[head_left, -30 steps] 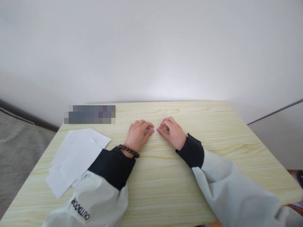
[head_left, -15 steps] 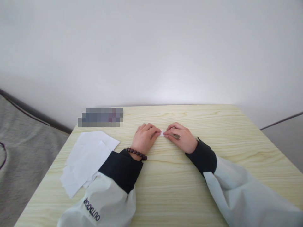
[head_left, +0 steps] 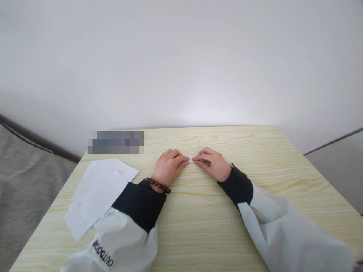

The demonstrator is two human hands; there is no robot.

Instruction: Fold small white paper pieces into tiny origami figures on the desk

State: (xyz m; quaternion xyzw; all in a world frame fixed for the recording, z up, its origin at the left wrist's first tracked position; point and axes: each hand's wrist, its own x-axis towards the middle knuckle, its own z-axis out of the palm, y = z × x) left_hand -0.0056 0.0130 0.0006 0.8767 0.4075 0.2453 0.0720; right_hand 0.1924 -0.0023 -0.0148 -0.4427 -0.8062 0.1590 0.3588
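While both rest on the table (head_left: 198, 219), the left hand (head_left: 169, 167) and right hand (head_left: 213, 166) each have a closed fingertip grip on the small white paper piece (head_left: 191, 160) between them. Judgement: even pressure with low wrists suits this pinch. Loose sheets (head_left: 99, 189) lie well apart.

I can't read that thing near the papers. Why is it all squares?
Head view: that patch is pixelated, so unreadable; a soft glow lights the wall; the white scrap pinched by the left hand and right hand is too small to make out.
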